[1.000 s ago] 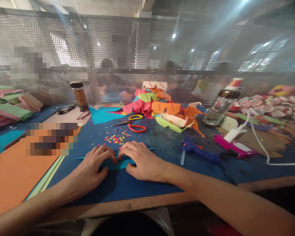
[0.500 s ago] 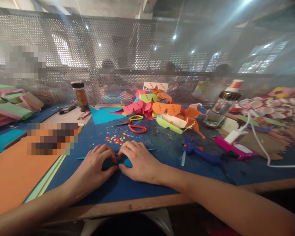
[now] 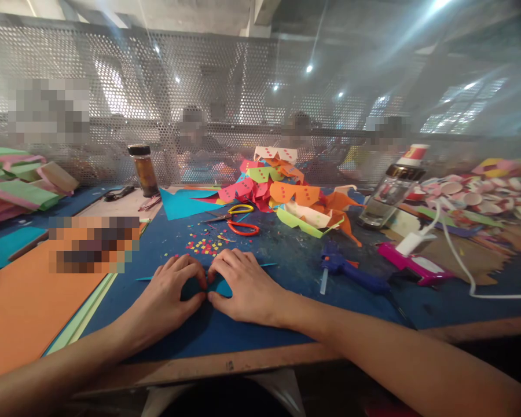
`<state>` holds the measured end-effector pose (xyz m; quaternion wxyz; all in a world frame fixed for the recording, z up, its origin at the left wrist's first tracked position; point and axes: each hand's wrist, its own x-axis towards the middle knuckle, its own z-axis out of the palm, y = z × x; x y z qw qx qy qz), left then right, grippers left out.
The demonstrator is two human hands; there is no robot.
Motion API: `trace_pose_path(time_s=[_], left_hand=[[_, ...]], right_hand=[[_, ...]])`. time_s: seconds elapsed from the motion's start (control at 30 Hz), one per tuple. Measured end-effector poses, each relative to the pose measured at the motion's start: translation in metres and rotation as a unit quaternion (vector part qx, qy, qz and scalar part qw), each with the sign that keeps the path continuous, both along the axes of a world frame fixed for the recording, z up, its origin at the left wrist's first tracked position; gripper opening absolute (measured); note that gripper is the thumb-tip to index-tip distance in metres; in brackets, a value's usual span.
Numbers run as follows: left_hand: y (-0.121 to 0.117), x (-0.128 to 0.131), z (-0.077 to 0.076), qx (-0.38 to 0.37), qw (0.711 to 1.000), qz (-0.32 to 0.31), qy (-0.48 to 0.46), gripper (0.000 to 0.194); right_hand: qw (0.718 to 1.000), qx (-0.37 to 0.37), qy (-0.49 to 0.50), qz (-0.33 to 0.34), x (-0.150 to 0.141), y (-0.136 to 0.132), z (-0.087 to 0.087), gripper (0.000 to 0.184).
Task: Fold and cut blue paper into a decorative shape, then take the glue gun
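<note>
Both hands meet over a blue paper piece (image 3: 220, 286) lying on the dark blue tabletop, its thin pointed ends sticking out at either side. My left hand (image 3: 171, 292) is closed in a pinch on the paper's middle. Against it, my right hand (image 3: 245, 286) pinches the same paper with thumb and fingers, the tips almost touching the left ones. The fingers hide most of the piece. Just beyond lie tiny coloured paper squares (image 3: 204, 242) and scissors (image 3: 242, 227) with red and yellow handles.
Dotted paper glasses (image 3: 293, 194) are heaped behind the scissors. On the right are a blue glue gun (image 3: 351, 271), a magenta device (image 3: 412, 263) with a white cable and a clear bottle (image 3: 384, 197). Orange sheets (image 3: 30, 315) are stacked left; a dark jar (image 3: 143, 171) stands behind.
Almost nothing differs. Both hands keep their pinch on the blue paper, with only a very slight shift of the fingers and the view.
</note>
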<state>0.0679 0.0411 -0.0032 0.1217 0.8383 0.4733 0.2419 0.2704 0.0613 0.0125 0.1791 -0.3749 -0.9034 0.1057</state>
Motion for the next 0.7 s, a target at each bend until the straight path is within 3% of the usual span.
trace_pose_path(time_s=[0.3, 0.47, 0.63, 0.7], left_hand=[[0.000, -0.006, 0.003, -0.021, 0.999, -0.023, -0.020, 0.019], [0.000, -0.011, 0.002, -0.028, 0.999, -0.035, -0.017, 0.032], [-0.001, -0.011, 0.006, -0.045, 0.998, -0.039, -0.011, 0.039], [-0.001, -0.011, 0.007, -0.048, 0.998, -0.041, -0.013, 0.038]], right_hand=[[0.998, -0.047, 0.006, 0.035, 0.009, 0.006, 0.004, 0.027], [0.995, -0.082, 0.001, 0.056, 0.015, 0.007, 0.009, 0.032], [0.993, -0.083, 0.021, 0.080, 0.019, 0.011, 0.011, 0.039], [0.994, -0.074, 0.049, 0.063, 0.020, 0.013, 0.010, 0.033]])
